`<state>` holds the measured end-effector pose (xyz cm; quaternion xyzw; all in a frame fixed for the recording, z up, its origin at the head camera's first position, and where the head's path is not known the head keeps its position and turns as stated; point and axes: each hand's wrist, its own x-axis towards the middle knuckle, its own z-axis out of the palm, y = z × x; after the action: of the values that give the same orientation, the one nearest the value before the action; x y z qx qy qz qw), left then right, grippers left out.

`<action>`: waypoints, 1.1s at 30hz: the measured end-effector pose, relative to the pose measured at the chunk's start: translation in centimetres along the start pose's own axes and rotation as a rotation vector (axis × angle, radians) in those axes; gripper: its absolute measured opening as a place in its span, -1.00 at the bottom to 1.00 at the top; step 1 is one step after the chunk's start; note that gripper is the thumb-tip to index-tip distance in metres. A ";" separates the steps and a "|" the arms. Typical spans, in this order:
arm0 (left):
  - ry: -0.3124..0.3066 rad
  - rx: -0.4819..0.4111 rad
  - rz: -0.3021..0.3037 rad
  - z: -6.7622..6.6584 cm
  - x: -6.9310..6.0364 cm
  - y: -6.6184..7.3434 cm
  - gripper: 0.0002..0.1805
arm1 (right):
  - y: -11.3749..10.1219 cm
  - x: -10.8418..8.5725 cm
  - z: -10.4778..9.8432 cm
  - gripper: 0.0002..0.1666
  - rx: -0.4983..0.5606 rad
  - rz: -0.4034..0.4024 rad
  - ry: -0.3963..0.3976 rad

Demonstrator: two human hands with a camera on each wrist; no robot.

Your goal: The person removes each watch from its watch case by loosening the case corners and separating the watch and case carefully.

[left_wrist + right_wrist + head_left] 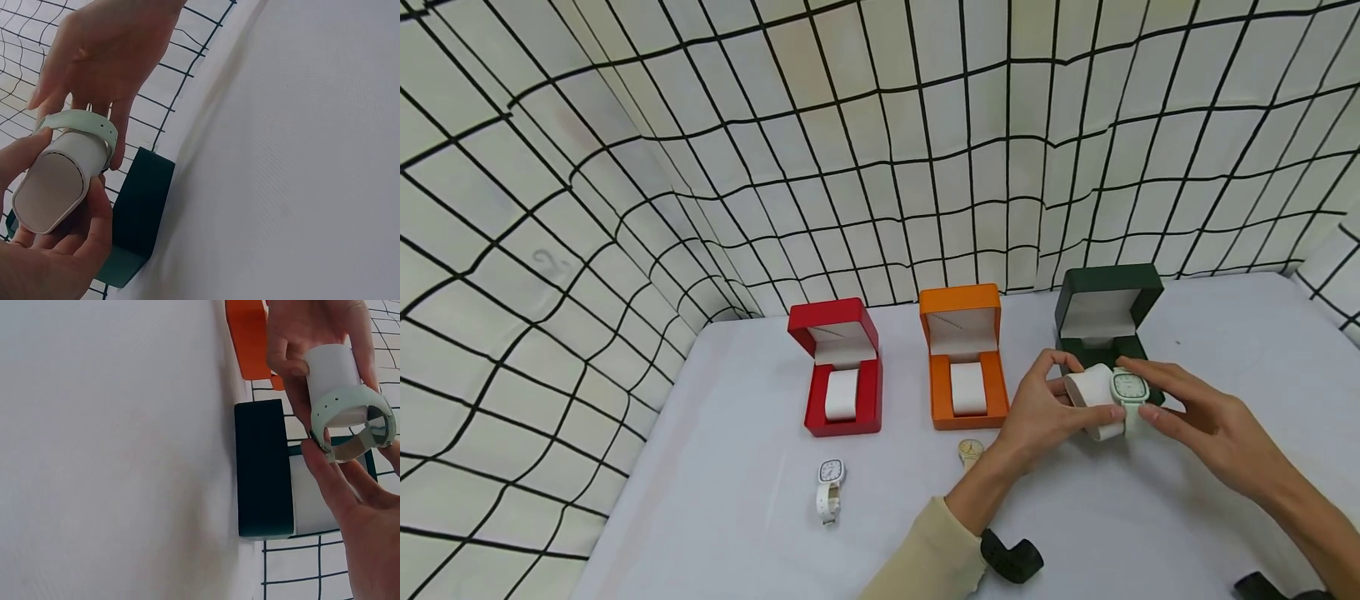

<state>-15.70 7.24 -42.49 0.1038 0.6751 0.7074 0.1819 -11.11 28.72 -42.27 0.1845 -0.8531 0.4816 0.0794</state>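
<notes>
My left hand (1037, 412) grips a white watch cushion (1088, 387) between thumb and fingers. A pale green watch (1130, 388) with a squarish face sits at the cushion's right end. Its strap (81, 120) forms a loop around that end in the left wrist view. With thumb and fingers, my right hand (1217, 421) pinches the watch at its edges. Both hands are just in front of an open dark green watch box (1108, 292). In the right wrist view, the cushion (331, 367) reaches partly into the strap loop.
An open red box (820, 421) and an open orange box (943, 412), each with a white cushion, stand to the left. A white watch (830, 490) lies before the red one. A gold-faced watch (970, 450) is partly behind my left forearm. Black wire grid (887, 167) borders the table.
</notes>
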 end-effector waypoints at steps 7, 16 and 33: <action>-0.023 -0.012 0.015 0.1 -0.1 0.1 -0.43 | -0.1 0.2 0.1 -0.42 -0.002 0.010 0.088; -0.080 -0.049 0.016 -0.3 -0.3 0.3 -0.41 | 0.0 0.2 0.5 -0.52 -0.020 0.059 0.152; -0.106 -0.028 0.092 -1.0 -0.2 0.2 -0.40 | -0.2 -0.3 0.0 -0.60 -0.027 0.161 0.190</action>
<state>-15.96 6.30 -42.33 0.1693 0.6490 0.7180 0.1861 -10.76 28.74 -42.20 0.0676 -0.8601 0.4903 0.1233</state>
